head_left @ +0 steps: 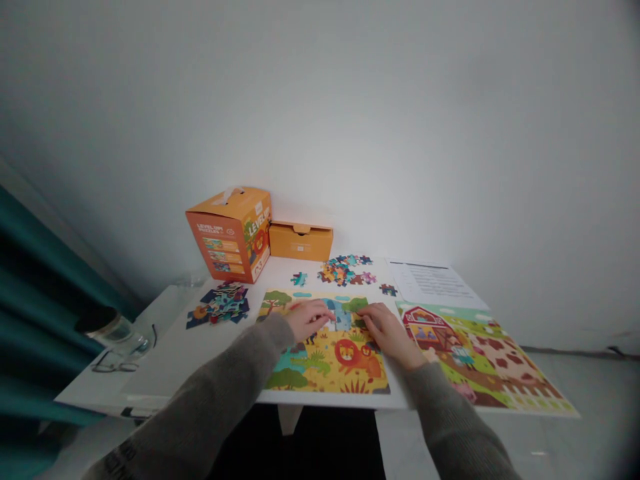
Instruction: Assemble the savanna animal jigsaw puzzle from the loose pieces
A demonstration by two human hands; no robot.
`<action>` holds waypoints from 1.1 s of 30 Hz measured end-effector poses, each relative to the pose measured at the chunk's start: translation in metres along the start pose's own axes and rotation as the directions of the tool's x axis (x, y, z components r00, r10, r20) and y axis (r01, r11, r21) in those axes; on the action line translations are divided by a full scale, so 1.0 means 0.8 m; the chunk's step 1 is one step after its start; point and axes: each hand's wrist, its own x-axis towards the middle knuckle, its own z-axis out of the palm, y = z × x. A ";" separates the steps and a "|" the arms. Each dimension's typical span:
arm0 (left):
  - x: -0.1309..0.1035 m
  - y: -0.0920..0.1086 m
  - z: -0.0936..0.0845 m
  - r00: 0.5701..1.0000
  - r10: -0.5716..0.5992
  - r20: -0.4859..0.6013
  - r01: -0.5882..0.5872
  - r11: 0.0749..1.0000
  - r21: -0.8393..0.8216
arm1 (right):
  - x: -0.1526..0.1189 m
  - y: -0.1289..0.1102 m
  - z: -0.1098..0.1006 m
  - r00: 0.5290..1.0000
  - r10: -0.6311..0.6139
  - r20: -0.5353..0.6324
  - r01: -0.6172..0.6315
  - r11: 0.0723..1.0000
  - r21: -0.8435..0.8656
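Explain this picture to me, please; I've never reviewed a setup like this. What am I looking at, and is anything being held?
There is no machine here. One camera, worn on a person's head, looks forward and down, so the grey sleeves lead to that person's own bare hands.

The left hand is over the upper part of an animal puzzle on a white table; the right hand is at its right edge. Whether either grips a piece is too blurred to tell.

To the right lies a farm picture, with a printed sheet behind it. Loose pieces lie beyond the puzzle, and another pile lies to its left. Two orange boxes stand at the back.
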 end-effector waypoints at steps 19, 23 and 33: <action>0.002 0.022 0.023 0.956 0.186 0.225 -0.277 0.823 0.496 | -0.012 -0.010 0.014 0.997 -0.063 0.048 0.071 0.981 -0.180; 0.012 -0.003 -0.022 0.994 0.112 -0.001 -0.101 0.904 0.414 | -0.012 -0.009 0.014 0.998 -0.037 0.048 0.045 0.982 -0.183; -0.024 -0.055 -0.062 0.999 0.031 0.025 -0.039 0.895 0.445 | -0.013 -0.018 0.010 0.993 -0.114 0.020 0.116 0.981 -0.153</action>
